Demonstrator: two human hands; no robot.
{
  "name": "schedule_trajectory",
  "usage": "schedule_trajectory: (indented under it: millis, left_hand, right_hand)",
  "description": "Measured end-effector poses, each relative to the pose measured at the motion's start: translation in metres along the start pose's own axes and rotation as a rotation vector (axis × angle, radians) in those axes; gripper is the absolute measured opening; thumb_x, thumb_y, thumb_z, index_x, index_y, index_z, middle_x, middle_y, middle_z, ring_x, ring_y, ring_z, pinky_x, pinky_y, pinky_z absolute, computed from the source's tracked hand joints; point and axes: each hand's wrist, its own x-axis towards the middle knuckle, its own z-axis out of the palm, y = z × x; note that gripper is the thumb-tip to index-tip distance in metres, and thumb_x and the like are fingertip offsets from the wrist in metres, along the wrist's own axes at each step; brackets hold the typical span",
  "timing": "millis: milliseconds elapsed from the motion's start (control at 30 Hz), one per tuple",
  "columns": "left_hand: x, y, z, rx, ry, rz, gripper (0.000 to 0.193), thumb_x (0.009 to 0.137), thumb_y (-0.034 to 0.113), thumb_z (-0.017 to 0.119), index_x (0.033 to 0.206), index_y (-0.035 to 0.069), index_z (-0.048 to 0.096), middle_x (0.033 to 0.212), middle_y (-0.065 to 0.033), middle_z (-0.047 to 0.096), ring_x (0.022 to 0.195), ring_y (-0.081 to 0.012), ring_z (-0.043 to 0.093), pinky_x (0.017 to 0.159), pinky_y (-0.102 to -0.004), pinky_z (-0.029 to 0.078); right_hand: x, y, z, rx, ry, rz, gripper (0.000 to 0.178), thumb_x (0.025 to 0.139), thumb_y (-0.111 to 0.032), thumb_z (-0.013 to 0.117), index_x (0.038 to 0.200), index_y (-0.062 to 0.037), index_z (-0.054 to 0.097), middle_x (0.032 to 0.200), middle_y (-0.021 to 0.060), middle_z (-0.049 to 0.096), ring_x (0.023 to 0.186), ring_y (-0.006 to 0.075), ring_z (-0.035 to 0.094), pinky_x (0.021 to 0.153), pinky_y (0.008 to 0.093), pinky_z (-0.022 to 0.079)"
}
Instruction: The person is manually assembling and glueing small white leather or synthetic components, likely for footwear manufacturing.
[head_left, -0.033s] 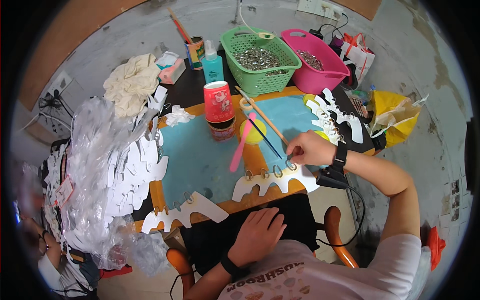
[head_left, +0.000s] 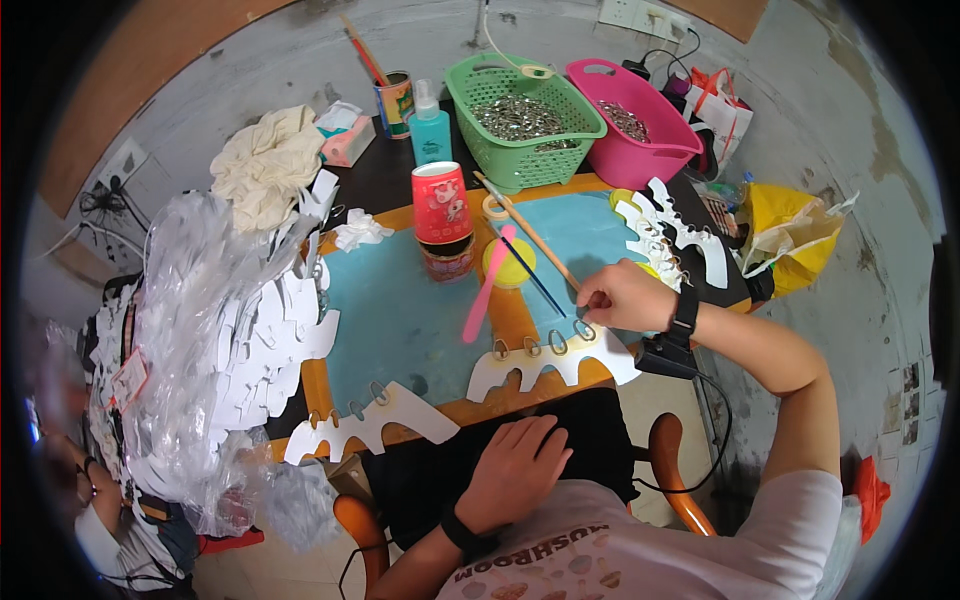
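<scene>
My right hand (head_left: pixel 628 297) is closed in a pinch over the right part of the mat. Its fingertips meet beside the lower end of a wooden stick (head_left: pixel 530 235) and just above a metal loop (head_left: pixel 585 329); whatever lies between them is too small to make out. That loop stands with others along a white scalloped strip (head_left: pixel 553 362) at the table's front edge. Left of it lies a second white strip (head_left: pixel 372 421) with similar loops. My left hand (head_left: pixel 518 470) rests on my dark-clothed lap, fingers stretched out, holding nothing.
On the blue mat (head_left: pixel 380 330) lie a pink spatula (head_left: pixel 490 285), a thin dark stick (head_left: pixel 533 275) and a yellow disc (head_left: pixel 510 265). A red cup (head_left: pixel 440 205) stands behind. Green (head_left: pixel 535 165) and pink (head_left: pixel 640 160) baskets hold metal pieces. White strips (head_left: pixel 255 350) pile at left.
</scene>
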Motion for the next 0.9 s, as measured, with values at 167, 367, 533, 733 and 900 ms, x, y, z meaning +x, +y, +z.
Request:
schedule_trajectory:
  millis: [167,367,533,733,900]
  left_hand:
    - [-0.02,-0.003,-0.021,0.027,0.088,-0.121,0.026,0.078,0.012,0.075,0.101,0.003,0.066,0.107,-0.012,0.064,0.096,-0.0296,0.064,0.082,-0.039,0.052]
    - [-0.072,-0.015,-0.064,0.091,0.29,-0.379,0.023,0.075,0.004,0.075,0.097,0.003,0.069,0.105,-0.0127,0.067,0.093,-0.0315,0.065,0.081,-0.0385,0.053]
    - [-0.1,-0.026,-0.101,0.269,0.443,-0.595,0.023,0.077,-0.003,0.071,0.099,0.001,0.07,0.107,-0.0142,0.066,0.091,-0.0312,0.064,0.077,-0.0361,0.052]
    - [-0.1,-0.035,-0.102,0.36,0.408,-0.563,0.029,0.076,-0.002,0.072,0.104,0.001,0.069,0.113,-0.0139,0.064,0.099,-0.0319,0.062,0.084,-0.0371,0.05]
    - [-0.107,-0.04,-0.09,0.419,0.36,-0.494,0.035,0.075,0.001,0.073,0.109,0.0,0.067,0.117,-0.0129,0.063,0.108,-0.0334,0.06,0.092,-0.0402,0.046]
  right_hand:
    - [-0.019,-0.042,-0.005,0.004,0.217,-0.134,0.009,0.081,-0.012,0.071,0.084,-0.0036,0.069,0.066,0.012,0.064,0.062,0.0294,0.065,0.058,0.0366,0.05]
    - [-0.061,-0.11,0.036,0.264,0.209,-0.328,0.014,0.079,-0.006,0.075,0.092,-0.0018,0.07,0.077,0.0092,0.064,0.061,0.0242,0.063,0.055,0.0325,0.05]
    - [-0.028,-0.136,0.094,0.245,0.264,-0.506,0.024,0.078,-0.008,0.076,0.1,-0.0021,0.067,0.095,0.0111,0.065,0.078,0.0273,0.065,0.067,0.0349,0.053]
    - [0.021,-0.167,0.141,0.081,0.426,-0.51,0.034,0.078,-0.008,0.073,0.108,0.0017,0.06,0.113,0.0151,0.058,0.104,0.0325,0.057,0.087,0.0391,0.051]
    - [0.029,-0.177,0.157,0.116,0.426,-0.512,0.036,0.079,-0.008,0.072,0.111,0.003,0.061,0.112,0.0147,0.057,0.104,0.0327,0.056,0.09,0.0398,0.049]
